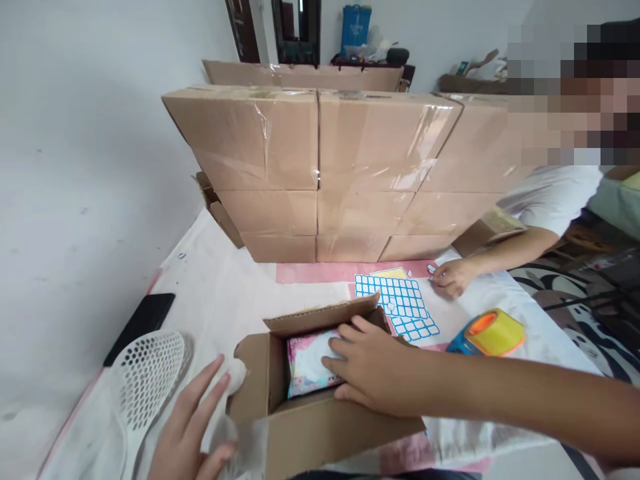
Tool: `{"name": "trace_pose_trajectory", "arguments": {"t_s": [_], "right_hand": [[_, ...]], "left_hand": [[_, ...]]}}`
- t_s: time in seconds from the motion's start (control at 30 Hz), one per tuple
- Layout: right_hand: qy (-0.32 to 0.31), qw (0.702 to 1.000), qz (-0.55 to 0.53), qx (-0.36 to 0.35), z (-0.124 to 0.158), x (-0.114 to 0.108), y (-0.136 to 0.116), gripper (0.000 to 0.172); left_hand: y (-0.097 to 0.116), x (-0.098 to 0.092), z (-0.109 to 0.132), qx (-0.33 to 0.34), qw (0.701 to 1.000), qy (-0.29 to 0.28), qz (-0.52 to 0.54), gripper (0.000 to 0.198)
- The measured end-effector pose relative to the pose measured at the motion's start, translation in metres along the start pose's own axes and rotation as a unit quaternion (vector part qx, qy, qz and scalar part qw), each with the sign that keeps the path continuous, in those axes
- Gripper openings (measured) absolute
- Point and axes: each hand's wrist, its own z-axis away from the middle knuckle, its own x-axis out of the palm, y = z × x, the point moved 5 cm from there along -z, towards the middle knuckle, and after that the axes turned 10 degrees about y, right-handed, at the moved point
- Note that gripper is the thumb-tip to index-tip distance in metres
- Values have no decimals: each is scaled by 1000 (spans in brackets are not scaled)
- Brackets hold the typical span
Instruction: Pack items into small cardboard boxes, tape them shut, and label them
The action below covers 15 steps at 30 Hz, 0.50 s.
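Note:
An open cardboard box (305,437) stands in front of me with its flaps folded out. Inside lies a soft plastic pack (311,360), white with pink and blue print. My right hand (377,363) reaches in from the right, its fingers spread over the pack and its near side above the box edge. To the left of the box, my left hand (193,427) is raised with fingers apart. Close to its fingertips is a rounded white thing (235,375), whose kind I cannot make out; whether they touch is unclear.
Taped cardboard boxes (367,143) form a wall across the back. Blue-bordered label sheets (393,297) and a yellow tape roll in a blue dispenser (493,333) lie right. A co-worker's hand (453,277) rests nearby. A white perforated paddle (147,377) and black flat object (143,323) lie left.

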Motion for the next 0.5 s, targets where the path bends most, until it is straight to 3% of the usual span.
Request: {"name": "trace_pose_trajectory", "arguments": {"t_s": [0.1, 0.17, 0.2, 0.27, 0.37, 0.43, 0.5], "right_hand": [[117, 982, -40, 141, 35, -30, 18, 35], [227, 931, -120, 260, 65, -34, 33, 47], [259, 904, -181, 290, 78, -28, 37, 51], [240, 887, -289, 268, 87, -7, 31, 55], [160, 924, -296, 181, 80, 18, 13, 53], [185, 929, -265, 179, 76, 17, 13, 48], [236, 912, -256, 217, 80, 10, 22, 47]], "left_hand": [[-5, 23, 17, -101, 989, 41, 102, 106], [5, 43, 21, -104, 986, 12, 129, 124], [12, 52, 21, -97, 987, -7, 132, 120], [27, 67, 16, -70, 987, -34, 141, 96], [39, 79, 2, -39, 985, -65, 156, 68], [41, 80, -7, -44, 982, -72, 167, 72], [41, 79, -14, -52, 981, -67, 176, 85]]}}
